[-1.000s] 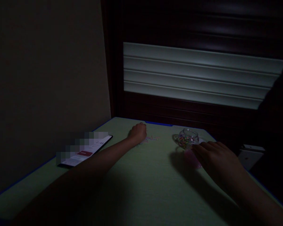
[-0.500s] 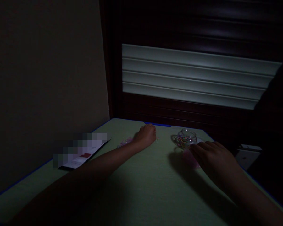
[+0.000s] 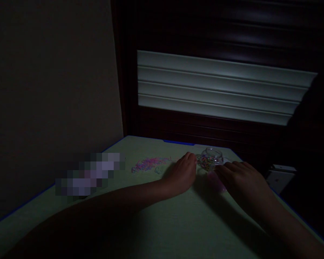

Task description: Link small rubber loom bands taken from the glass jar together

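My left hand (image 3: 182, 172) is closed, fingers curled together, just left of a small round glass jar (image 3: 212, 154). Whatever its fingertips may hold is hidden. Small multicoloured bits, perhaps rubber bands, fill the lower part of the jar. My right hand (image 3: 243, 181) is pinched at the top of a pink see-through bag (image 3: 216, 182), in front of the jar. To the left of my left hand lies a loose pile of thin pink and purple bits (image 3: 149, 164). A few darker bits (image 3: 159, 169) lie at its near edge.
A blurred-out flat sheet (image 3: 90, 176) lies on the left of the pale green tabletop (image 3: 175, 223). Beyond the right edge is a white device (image 3: 280, 178). A wall stands left, and a dark slatted panel (image 3: 221, 86) rises behind. The light is dim.
My left hand has moved right and nearer, from beside the loose pile to beside the jar, uncovering the pile. My right hand stays almost where it was.
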Tool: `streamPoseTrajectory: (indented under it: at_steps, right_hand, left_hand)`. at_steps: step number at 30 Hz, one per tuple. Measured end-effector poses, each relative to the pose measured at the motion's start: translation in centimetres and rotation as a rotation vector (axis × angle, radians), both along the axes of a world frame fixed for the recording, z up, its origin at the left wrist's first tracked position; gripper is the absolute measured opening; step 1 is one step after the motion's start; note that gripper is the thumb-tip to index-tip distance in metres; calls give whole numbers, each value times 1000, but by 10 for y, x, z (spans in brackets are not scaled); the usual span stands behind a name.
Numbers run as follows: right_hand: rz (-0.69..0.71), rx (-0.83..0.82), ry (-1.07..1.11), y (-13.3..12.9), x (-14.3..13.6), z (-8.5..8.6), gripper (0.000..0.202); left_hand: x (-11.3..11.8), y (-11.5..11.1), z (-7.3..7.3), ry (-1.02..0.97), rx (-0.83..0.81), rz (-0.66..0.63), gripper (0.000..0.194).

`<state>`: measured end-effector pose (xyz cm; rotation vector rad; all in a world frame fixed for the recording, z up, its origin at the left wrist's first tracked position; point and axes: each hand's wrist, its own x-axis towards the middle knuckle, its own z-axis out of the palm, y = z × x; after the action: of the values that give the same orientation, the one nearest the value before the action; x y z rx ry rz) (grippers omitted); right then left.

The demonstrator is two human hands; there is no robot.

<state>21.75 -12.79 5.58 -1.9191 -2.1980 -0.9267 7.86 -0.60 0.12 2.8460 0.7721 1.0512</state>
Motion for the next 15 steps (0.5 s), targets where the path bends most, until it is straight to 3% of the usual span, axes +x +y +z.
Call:
streamPoseTrajectory:
  at_steps: [7, 15]
  right_hand:
    - [18, 4, 6, -1, 0, 1, 13]
    - [34, -54, 37, 1, -1, -1, 12]
  left_hand:
    - [-3, -21, -9, 0, -32, -66, 17]
    - [-1, -24, -6, -19, -46, -78, 17]
